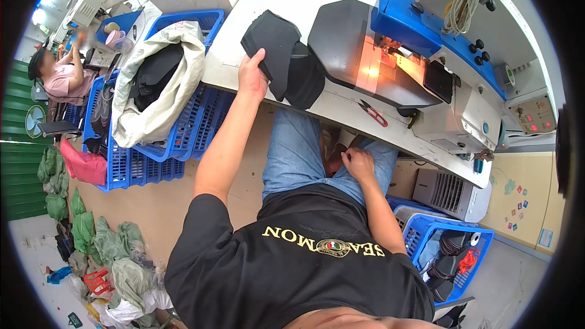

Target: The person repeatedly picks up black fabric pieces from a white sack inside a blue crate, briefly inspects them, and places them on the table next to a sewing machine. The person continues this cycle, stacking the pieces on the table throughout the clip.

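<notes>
My left hand [253, 74] grips the near left edge of a stack of black fabric pieces [271, 45] on the white sewing table. The thumb shows beside the edge, and the other fingers are partly hidden. Another black fabric piece [304, 82] lies under and beside the stack, overhanging the table's front edge. My right hand [358, 163] rests on my right thigh below the table, fingers loosely bent and apart, with nothing seen in it. To the right of the fabric is a blue and white sewing machine [407, 24] with a dark, glossy plate [341, 36] and a lit needle area.
Red-handled thread snips [373, 113] lie near the table's front edge. A white sack [161, 119] of black pieces sits in blue crates [204, 125] at left. Another blue crate [466, 286] stands at right. Across the room sits a person [64, 79] in pink; cloth heaps [128, 274] cover the floor.
</notes>
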`<state>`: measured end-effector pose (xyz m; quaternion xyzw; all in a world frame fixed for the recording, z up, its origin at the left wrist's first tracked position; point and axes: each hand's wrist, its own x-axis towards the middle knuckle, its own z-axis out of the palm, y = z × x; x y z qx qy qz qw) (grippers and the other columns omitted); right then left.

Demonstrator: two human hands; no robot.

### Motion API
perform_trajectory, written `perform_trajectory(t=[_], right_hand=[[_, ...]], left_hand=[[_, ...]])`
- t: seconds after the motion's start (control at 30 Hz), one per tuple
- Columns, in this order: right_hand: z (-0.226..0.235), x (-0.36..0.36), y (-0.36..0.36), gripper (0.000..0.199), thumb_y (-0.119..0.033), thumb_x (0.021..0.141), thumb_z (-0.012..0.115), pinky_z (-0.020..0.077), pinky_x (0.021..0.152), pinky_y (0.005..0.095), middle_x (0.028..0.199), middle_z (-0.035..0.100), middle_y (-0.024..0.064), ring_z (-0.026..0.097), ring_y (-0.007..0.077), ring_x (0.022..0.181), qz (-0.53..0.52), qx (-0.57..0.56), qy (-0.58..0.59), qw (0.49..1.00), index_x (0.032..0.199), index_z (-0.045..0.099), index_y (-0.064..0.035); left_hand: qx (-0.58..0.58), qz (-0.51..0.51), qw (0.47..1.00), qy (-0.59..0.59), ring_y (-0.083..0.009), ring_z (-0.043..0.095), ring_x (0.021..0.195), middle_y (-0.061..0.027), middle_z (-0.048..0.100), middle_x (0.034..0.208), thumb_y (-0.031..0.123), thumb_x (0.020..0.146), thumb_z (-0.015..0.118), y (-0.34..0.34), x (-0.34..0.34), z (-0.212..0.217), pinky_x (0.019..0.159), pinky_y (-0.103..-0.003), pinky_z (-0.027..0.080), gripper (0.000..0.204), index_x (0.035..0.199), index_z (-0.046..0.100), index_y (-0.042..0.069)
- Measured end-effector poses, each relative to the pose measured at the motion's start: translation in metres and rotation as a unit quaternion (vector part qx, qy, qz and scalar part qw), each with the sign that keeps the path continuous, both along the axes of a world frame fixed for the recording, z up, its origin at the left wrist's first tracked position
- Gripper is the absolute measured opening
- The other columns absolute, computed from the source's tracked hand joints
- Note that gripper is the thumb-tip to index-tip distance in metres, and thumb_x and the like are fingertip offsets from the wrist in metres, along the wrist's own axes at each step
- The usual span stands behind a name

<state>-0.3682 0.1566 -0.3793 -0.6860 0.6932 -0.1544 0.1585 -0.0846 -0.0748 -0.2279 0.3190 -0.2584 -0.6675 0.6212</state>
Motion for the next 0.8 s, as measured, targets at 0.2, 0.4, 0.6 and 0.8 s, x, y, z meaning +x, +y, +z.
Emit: perform_trajectory(t=[0.2,0.4,0.6,0.8], right_hand=[[-0.004,-0.005,0.005,0.025,-0.031,0.083,0.065,0.0476,0.074,0.0436,0.078,0.067,0.0112,0.063,0.0333,0.074,-0.006,-0.015,-0.021,1.000,0.075,0.065,-0.0072],[0.000,0.007,-0.001,0.024,-0.029,0.083,0.065,0.0471,0.076,0.0440,0.079,0.067,0.0111,0.063,0.0329,0.076,0.009,-0.020,-0.019,1.000,0.075,0.065,-0.0067],[-0.002,-0.001,0.004,0.025,-0.030,0.083,0.064,0.0468,0.076,0.0446,0.081,0.067,0.0112,0.062,0.0334,0.077,-0.008,-0.004,-0.014,1.000,0.076,0.065,-0.0066],[0.004,0.005,0.000,0.025,-0.030,0.083,0.064,0.0466,0.076,0.0452,0.081,0.067,0.0113,0.061,0.0345,0.078,-0.006,0.007,-0.012,1.000,0.075,0.065,-0.0070]], left_hand=[[-0.102,0.071,0.992,0.005,-0.0243,0.060,0.107,-0.0098,0.064,0.114,0.016,0.092,0.055,-0.016,0.064,0.033,0.099,-0.040,0.044,0.030,0.118,0.057,0.001],[0.051,0.048,0.947,-0.312,-0.0287,0.061,0.099,-0.0168,0.064,0.108,0.023,0.091,0.058,-0.083,0.181,-0.057,0.089,-0.037,0.047,0.038,0.117,0.057,-0.004],[0.073,0.124,0.655,-0.742,-0.0374,0.052,0.121,-0.0270,0.054,0.129,0.027,0.087,0.062,-0.090,0.152,-0.073,0.102,-0.041,0.041,0.052,0.127,0.053,-0.005],[-0.064,0.265,0.559,-0.783,-0.0385,0.056,0.108,-0.0227,0.060,0.114,0.034,0.089,0.058,-0.093,0.129,-0.063,0.093,-0.046,0.044,0.042,0.120,0.062,0.005]])
